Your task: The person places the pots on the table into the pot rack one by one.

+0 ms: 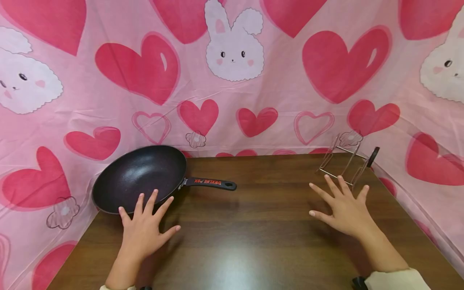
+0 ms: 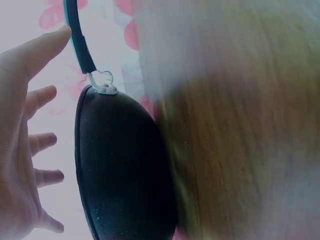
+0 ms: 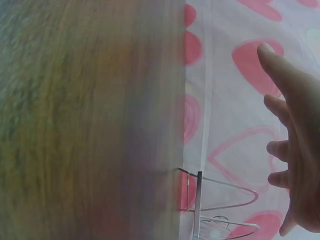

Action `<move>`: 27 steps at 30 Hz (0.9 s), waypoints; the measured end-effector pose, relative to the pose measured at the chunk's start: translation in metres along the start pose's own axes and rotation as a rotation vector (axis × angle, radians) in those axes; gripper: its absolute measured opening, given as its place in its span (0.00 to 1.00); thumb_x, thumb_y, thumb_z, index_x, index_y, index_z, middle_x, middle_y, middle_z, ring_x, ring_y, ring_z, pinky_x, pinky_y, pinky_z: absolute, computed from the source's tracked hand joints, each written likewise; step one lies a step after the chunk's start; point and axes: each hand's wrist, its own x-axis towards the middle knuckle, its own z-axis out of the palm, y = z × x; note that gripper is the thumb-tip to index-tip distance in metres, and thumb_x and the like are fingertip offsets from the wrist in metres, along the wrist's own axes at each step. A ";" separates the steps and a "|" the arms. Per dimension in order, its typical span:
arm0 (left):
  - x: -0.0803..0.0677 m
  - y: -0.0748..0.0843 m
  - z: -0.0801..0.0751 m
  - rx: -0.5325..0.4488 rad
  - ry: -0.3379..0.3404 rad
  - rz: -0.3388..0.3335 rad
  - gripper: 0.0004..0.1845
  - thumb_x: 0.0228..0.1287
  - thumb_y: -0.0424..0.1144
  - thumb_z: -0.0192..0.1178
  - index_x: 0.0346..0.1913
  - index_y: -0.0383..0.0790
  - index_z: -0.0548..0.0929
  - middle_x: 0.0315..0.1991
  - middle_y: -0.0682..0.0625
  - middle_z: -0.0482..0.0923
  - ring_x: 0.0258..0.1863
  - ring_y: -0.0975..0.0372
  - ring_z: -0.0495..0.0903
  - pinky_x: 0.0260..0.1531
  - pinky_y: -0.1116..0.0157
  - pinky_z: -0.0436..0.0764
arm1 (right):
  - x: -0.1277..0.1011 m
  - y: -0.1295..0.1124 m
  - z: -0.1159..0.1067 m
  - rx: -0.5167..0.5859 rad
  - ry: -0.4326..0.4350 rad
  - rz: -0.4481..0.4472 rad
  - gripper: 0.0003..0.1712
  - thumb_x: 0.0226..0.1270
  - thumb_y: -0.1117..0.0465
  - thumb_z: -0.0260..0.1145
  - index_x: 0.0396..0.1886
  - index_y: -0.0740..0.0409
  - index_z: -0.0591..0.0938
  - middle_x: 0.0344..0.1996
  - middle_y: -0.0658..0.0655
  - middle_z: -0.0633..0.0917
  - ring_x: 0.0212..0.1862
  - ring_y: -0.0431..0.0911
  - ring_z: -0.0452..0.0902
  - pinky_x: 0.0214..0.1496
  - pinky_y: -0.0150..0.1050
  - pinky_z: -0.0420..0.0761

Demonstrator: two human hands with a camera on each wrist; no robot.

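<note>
Two hands up front, fingers spread, neither gripping anything: the left hand (image 1: 143, 229) before the black frying pan (image 1: 141, 177), the right hand (image 1: 344, 213) just short of the wire rack (image 3: 198, 205). Here's the pan, back left on the table (image 1: 239, 229), stiff, likely weighty at the bowl, its coating probably slick; the handle (image 1: 210, 183), pointing right, looks the place to grab. The rack, back right, seems light and rigid, one to take by its frame. Glossy wood grain underneath, and behind it all, pink cloth (image 1: 282, 88) printed with hearts and rabbits!
</note>
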 end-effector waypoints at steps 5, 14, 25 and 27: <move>0.002 0.004 0.000 -0.012 0.017 0.014 0.46 0.43 0.70 0.68 0.69 0.61 0.69 0.73 0.40 0.58 0.69 0.36 0.54 0.54 0.22 0.35 | 0.004 -0.003 0.001 0.013 0.034 -0.034 0.48 0.58 0.29 0.63 0.76 0.30 0.57 0.74 0.65 0.57 0.73 0.68 0.45 0.55 0.70 0.12; 0.004 0.017 0.003 -0.095 0.132 0.062 0.45 0.41 0.65 0.72 0.66 0.57 0.73 0.70 0.39 0.61 0.70 0.39 0.54 0.58 0.24 0.40 | 0.015 -0.016 0.001 0.047 0.079 -0.104 0.48 0.56 0.29 0.65 0.75 0.30 0.59 0.74 0.64 0.58 0.74 0.65 0.46 0.58 0.73 0.17; 0.011 0.034 0.009 -0.249 0.377 0.214 0.36 0.43 0.56 0.71 0.58 0.45 0.81 0.59 0.37 0.72 0.57 0.40 0.69 0.54 0.33 0.62 | 0.028 -0.034 0.003 0.138 0.130 -0.214 0.45 0.57 0.33 0.67 0.73 0.36 0.65 0.74 0.59 0.59 0.72 0.63 0.53 0.66 0.74 0.34; 0.012 0.036 0.010 -0.274 0.398 0.227 0.35 0.43 0.54 0.72 0.57 0.44 0.81 0.58 0.38 0.73 0.56 0.41 0.70 0.51 0.35 0.65 | 0.031 -0.036 0.003 0.159 0.155 -0.235 0.44 0.56 0.34 0.68 0.72 0.39 0.68 0.74 0.58 0.62 0.71 0.63 0.56 0.67 0.73 0.41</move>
